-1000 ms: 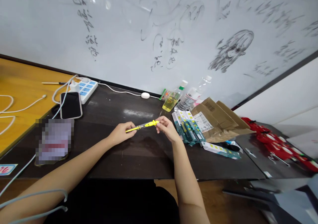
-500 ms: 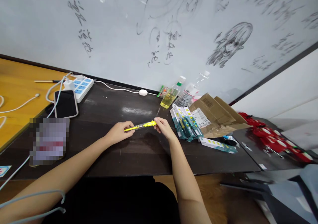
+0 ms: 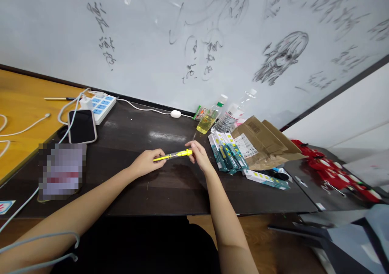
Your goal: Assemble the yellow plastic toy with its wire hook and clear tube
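Observation:
Both my hands hold a slim yellow pen-like tool (image 3: 174, 156) level above the dark table (image 3: 170, 189). My left hand (image 3: 148, 163) grips its left end. My right hand (image 3: 197, 155) pinches the thicker yellow right end with its fingertips. The tool's middle part looks clear. A stack of teal and white packaged tools (image 3: 226, 151) lies just right of my right hand.
A power strip (image 3: 101, 104) and a phone (image 3: 81, 126) lie at the back left with white cables. Two bottles (image 3: 219, 116) and brown cardboard packaging (image 3: 264, 142) sit at the back right. Another flat package (image 3: 264, 178) lies further right. Red items (image 3: 331, 172) cover the neighbouring table.
Both hands and the yellow tool stay almost in place; the right fingers have shifted slightly on its end. The camera view drifted a little.

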`<state>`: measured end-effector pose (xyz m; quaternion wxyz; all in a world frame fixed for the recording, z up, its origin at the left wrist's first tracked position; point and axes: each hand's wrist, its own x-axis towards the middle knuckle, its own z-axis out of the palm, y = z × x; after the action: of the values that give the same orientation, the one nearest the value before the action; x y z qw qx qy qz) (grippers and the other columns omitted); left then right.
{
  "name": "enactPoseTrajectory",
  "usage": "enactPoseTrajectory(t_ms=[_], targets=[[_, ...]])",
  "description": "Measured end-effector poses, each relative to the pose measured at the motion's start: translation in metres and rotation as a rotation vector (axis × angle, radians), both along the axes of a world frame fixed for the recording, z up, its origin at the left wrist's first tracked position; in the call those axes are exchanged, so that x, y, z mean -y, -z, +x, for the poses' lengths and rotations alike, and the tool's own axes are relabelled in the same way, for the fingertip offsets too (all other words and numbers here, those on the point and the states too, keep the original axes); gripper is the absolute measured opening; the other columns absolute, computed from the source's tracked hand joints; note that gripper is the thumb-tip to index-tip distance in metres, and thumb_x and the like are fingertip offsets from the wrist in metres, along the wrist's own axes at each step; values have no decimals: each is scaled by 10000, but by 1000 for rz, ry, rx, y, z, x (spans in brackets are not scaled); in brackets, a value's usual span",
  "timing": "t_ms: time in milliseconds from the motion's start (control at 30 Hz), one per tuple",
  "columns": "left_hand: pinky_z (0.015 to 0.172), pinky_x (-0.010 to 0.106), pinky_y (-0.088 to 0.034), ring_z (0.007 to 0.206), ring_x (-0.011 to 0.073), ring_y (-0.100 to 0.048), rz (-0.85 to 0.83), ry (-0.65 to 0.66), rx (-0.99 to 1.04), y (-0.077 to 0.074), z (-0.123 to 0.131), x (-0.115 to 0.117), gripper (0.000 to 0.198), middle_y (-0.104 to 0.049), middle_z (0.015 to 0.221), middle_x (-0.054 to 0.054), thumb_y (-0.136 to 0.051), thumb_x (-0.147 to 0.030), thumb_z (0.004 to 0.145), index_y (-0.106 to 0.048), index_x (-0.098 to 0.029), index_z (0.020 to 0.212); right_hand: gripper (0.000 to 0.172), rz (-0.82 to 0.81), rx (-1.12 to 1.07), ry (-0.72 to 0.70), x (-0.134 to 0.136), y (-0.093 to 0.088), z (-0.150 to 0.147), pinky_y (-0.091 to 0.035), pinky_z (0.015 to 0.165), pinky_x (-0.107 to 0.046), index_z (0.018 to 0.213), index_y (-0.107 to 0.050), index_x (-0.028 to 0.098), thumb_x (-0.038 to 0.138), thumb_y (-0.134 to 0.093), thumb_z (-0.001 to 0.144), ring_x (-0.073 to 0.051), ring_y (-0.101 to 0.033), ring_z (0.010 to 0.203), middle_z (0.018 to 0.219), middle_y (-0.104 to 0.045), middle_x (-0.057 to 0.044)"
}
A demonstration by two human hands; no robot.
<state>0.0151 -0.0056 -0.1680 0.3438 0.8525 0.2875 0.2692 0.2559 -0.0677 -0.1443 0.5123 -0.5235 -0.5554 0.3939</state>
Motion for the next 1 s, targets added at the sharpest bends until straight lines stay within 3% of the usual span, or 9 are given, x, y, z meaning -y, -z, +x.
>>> enactPoseTrajectory(t_ms=[200,367,533,600,667,767,867,1000], targets=[[654,225,-397,680,131,-579,-9,-37,18,-3,-1,-1,188,-653,768,-7,-536,-350,794,-609,-189,857,250,-55,-33,-123,2,-3,1,-284,360,-167,895,-396,229,424,-531,814,-62,-379,353,513,-555,81],[637,221,-390,647,124,-565,-9,-27,15,-2,-1,-1,176,-630,718,-20,-543,-341,788,-610,-193,856,375,-92,65,-52,0,0,0,-182,339,-175,724,-371,221,564,-482,827,-51,-283,316,413,-476,84],[597,214,-371,579,111,-527,12,11,-12,-2,0,1,174,-566,623,-41,-537,-342,793,-611,-195,850,553,-56,227,58,-4,8,1,-249,386,-207,496,-360,195,617,-386,853,-62,-323,373,377,-380,36],[599,214,-373,583,112,-531,18,10,-11,-2,0,1,175,-574,631,-38,-536,-344,795,-610,-195,848,537,-47,211,83,-5,10,2,-261,381,-207,544,-433,187,607,-349,867,-71,-353,386,419,-413,30],[608,216,-380,593,115,-544,18,0,-7,-1,0,0,182,-594,651,-32,-537,-352,794,-610,-195,852,417,-32,133,93,-5,10,2,-268,361,-194,726,-519,191,559,-384,866,-73,-383,400,516,-473,38],[627,223,-393,615,122,-561,23,-33,2,1,0,-1,195,-630,701,-19,-536,-366,794,-610,-196,856,242,20,-5,68,-3,6,0,-332,367,-175,950,-500,228,419,-528,804,-67,-439,453,677,-513,50],[637,227,-397,632,128,-570,25,-49,4,1,-1,-2,198,-643,728,-13,-535,-366,792,-610,-197,863,255,68,-60,31,-2,2,-1,-375,389,-173,959,-477,231,325,-586,748,-57,-447,470,708,-501,61],[604,219,-377,597,118,-548,9,-22,-15,-1,-1,0,184,-609,668,-26,-536,-352,789,-613,-197,851,212,54,-66,27,-2,3,-3,-349,376,-166,918,-472,220,325,-572,763,-51,-385,413,564,-424,95]])
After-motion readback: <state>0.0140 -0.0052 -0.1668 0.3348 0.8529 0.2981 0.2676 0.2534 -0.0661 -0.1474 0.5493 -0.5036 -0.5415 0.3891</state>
